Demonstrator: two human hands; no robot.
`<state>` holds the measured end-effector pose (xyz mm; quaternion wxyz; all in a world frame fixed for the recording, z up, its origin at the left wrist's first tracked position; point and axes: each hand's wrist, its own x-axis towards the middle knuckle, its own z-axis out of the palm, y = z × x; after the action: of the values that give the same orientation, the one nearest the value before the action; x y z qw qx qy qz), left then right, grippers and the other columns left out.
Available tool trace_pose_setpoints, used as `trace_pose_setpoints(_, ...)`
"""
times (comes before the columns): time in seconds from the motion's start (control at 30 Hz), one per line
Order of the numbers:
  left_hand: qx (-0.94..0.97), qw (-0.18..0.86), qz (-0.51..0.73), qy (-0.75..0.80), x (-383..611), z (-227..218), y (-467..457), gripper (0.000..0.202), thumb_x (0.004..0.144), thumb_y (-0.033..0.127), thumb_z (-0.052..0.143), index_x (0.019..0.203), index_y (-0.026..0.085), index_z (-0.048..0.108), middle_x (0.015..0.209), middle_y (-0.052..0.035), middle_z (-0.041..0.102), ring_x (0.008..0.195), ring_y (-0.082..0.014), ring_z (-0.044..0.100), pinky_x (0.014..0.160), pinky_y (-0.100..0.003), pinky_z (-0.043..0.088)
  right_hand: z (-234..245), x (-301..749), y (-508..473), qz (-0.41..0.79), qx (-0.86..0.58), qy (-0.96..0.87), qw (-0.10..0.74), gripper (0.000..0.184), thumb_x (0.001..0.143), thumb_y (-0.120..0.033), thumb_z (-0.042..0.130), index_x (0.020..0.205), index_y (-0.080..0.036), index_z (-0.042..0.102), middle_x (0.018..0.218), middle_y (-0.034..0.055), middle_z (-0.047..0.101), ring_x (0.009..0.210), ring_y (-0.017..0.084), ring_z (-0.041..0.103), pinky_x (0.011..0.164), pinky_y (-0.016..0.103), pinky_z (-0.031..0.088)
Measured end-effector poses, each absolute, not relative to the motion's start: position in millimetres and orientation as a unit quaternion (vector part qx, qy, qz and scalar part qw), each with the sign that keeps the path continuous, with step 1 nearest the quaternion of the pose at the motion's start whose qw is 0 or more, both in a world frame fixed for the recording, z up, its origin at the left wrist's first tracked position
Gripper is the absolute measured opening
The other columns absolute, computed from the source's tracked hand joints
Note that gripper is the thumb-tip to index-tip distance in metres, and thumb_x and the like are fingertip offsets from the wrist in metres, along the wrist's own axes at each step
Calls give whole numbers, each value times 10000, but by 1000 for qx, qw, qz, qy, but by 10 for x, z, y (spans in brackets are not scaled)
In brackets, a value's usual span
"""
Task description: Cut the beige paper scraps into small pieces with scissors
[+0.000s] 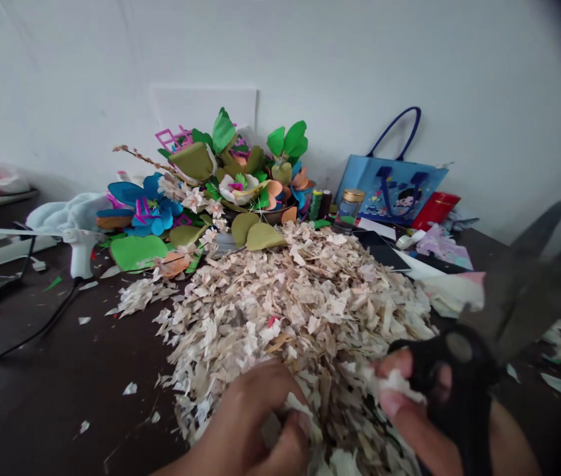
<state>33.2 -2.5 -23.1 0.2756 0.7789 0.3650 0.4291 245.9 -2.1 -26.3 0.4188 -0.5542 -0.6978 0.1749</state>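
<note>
Pinching a pale paper scrap [396, 385], the right hand [409, 403] also grips black-handled scissors [463, 357], blades apart, just right of the shredded paper pile [290, 311]. The left hand [245, 423], fingers pressed together, sits at the pile's near edge; such close holds steady small pieces well.

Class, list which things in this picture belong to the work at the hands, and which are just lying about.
At work: left hand, right hand, black scissors, pale scraps.
Lying about: glue gun, artificial flowers, glass jar, blue bag.
</note>
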Motion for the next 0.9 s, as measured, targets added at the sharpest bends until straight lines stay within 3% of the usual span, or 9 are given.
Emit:
trace_pose_setpoints(0.17,772,292,428,368,284,-197,-14,123,800,166,509,694,184,570,593,-1,580,559,-105,541,541,-202,425,-207,2491,136,309,-597,-635,380,291,757,-425,644,945,-229,540,713,15,663,610,182,653,502,198,547)
trace_pose_setpoints(0.37,759,323,420,378,248,-230,-22,134,846,198,514,773,179,626,662,-15,621,640,-117,593,583,-200,441,-232,2399,62,375,-563,-643,357,307,725,-357,669,973,-201,577,833,52,686,728,203,674,618,225,567)
trace_pose_setpoints(0.53,734,336,404,431,230,-72,-91,135,858,194,489,882,203,622,792,-22,664,733,-131,615,665,-212,455,-284,2497,-10,328,-468,-756,320,441,772,-339,588,1188,-234,487,891,65,686,734,216,680,574,218,566)
trace_pose_setpoints(0.6,713,341,406,458,206,-51,-113,124,864,234,493,869,205,613,779,-20,659,720,-137,606,657,-219,454,-362,2555,-21,273,-452,-790,310,546,748,-331,606,1265,-237,455,1035,100,673,873,271,674,648,254,577)
trace_pose_setpoints(0.7,681,359,410,490,153,-61,-118,146,860,308,507,838,197,599,743,-21,646,683,-140,578,637,-232,449,-523,2656,-14,158,-455,-829,284,685,717,-348,654,1345,-222,410,1297,146,539,1118,373,557,848,399,538)
trace_pose_setpoints(0.9,652,410,453,448,100,-20,-77,127,851,266,523,771,198,595,669,17,607,609,-104,522,654,-215,437,-619,2741,35,118,-435,-870,202,721,643,-468,734,1290,-222,532,1262,144,577,1062,391,592,792,386,565)
